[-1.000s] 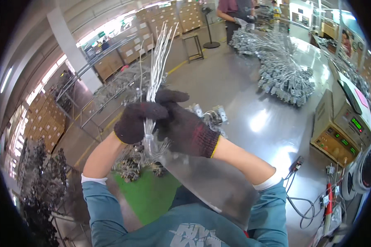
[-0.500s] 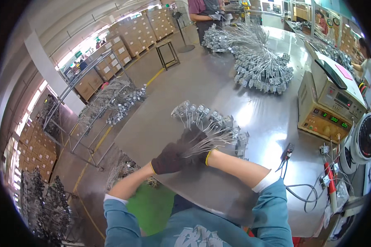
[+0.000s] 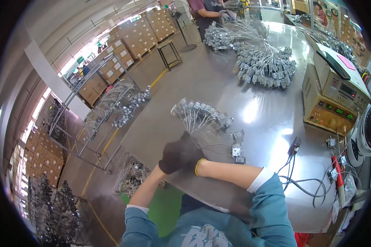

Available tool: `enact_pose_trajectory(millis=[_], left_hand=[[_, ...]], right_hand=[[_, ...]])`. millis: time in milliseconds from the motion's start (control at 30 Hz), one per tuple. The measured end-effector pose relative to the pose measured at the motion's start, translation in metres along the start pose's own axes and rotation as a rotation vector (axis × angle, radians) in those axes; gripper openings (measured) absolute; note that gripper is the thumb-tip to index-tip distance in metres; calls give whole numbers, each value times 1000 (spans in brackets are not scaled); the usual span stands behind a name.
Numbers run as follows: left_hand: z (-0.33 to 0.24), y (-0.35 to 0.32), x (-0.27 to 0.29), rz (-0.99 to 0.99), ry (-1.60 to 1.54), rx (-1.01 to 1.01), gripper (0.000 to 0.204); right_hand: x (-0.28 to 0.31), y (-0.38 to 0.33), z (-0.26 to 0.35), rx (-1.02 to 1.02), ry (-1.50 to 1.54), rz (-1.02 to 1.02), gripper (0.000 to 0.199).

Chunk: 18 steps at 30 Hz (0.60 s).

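Right now, in my head view, my left hand [image 3: 171,158] and right hand [image 3: 191,152], in dark knit gloves, are pressed together over the near left part of the desk [image 3: 268,131]. My fingers look curled in, and pale wires [image 3: 188,120] run down into the gloves. The gloves overlap and blur, so I can't tell how far each hand is closed or which one grips the wires.

Beyond my hands, the small metal parts [image 3: 203,107] on those wires lie fanned in an arc on the desk. A few loose metal parts [image 3: 236,150] sit just beyond my right forearm, thin leads trailing toward my gloves. Farther off is a big pile of wired parts [image 3: 266,68], near a co-worker [image 3: 206,17]. To my right stand stacked bench instruments [image 3: 328,117], with a black cable connector [image 3: 296,144] nearer me.
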<state>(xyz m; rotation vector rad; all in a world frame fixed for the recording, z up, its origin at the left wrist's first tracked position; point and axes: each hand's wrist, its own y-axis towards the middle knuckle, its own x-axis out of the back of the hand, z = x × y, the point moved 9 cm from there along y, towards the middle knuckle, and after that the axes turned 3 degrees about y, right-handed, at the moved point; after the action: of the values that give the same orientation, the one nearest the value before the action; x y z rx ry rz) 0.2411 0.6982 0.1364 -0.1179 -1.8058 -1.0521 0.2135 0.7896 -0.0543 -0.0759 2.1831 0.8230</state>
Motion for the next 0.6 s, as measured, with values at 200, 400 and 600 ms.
enact_pose_trajectory(millis=[200,400,600], left_hand=[[73,-80,48,-214,-614,841,13],[33,-41,73,2,-109,401,22],[16,-44,47,129,-204,394,36]], right_hand=[[-97,-5,-97,155,-2817,483,32],[-144,12,-104,-546,-3038,333,31],[-99,-13,-64,-372,-3133,309,37]])
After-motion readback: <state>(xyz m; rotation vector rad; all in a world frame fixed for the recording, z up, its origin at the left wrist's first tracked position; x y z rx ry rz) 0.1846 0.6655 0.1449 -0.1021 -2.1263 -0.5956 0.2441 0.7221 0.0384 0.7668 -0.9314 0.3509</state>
